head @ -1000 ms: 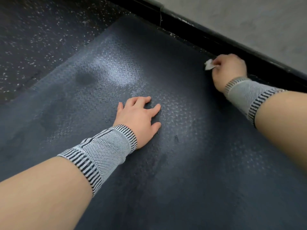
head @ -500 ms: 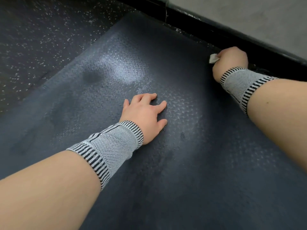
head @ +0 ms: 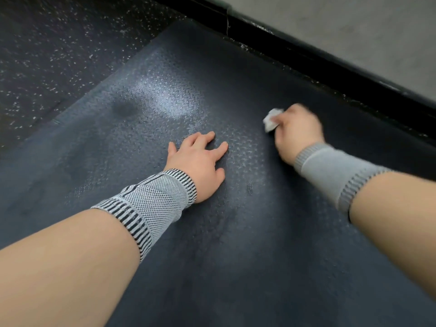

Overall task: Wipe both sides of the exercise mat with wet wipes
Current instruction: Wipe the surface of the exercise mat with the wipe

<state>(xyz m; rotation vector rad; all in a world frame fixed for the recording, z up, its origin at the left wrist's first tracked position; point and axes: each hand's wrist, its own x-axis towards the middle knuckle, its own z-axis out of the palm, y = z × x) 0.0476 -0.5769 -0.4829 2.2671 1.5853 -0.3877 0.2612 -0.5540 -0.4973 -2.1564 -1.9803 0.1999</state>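
**matfan:** Down on the speckled gym floor (head: 59, 43), the dark exercise mat (head: 236, 256) lies flat, its far edge right by the black baseboard (head: 330, 74). The person's left hand (head: 198, 161) rests on it with fingers spread and relaxed, gripping nothing. The right hand (head: 298, 131) is blurred but clearly bunched around a crumpled white wet wipe (head: 271, 120), which pokes out past the fingers and sits on the mat's far part. Both wrists wear grey knitted wrist supports (head: 151, 204).

**rollitup:** How do you reckon that mat handles when it's flip time?

**matfan:** Judging by the look, soft and floppy, not stiff. The embossed texture has a wet sheen (head: 169, 97) near the middle, so I'd guess it's a bit slick there. Probably light enough for one person, but it would sag if lifted by one corner.

**rollitup:** So grab where?

**matfan:** I'd take a long edge with both hands well apart, on a dry patch, then fold it over rather than dragging it. The wipe is just limp cloth and needs a firm pinch.
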